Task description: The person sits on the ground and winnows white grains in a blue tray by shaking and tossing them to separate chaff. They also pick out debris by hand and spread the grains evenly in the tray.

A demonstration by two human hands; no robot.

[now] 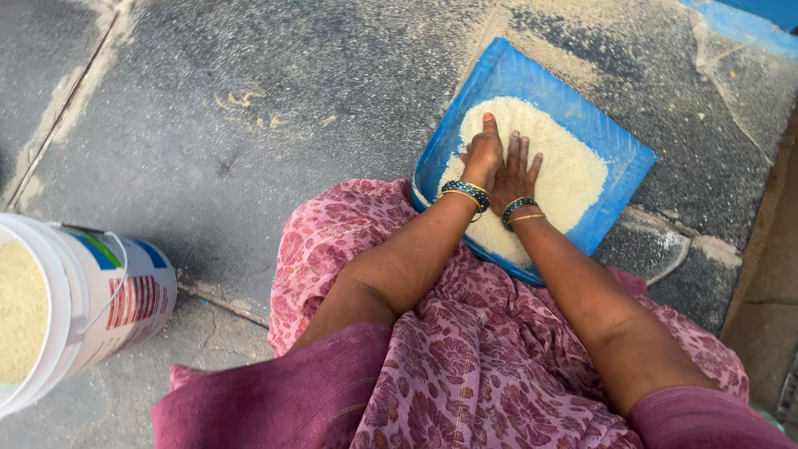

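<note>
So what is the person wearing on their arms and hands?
Both arms are bare from the short plum-coloured sleeves down. The left hand has a painted orange-red thumbnail, and its wrist carries thin gold bangles and a dark beaded one. The right hand wears much the same: a dark beaded bangle and a gold one. No rings or gloves show.

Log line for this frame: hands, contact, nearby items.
left hand: on grain, fingers flat | right hand: on grain, fingers spread | grain in blue tray on stone floor | white bucket of grain at left
</note>
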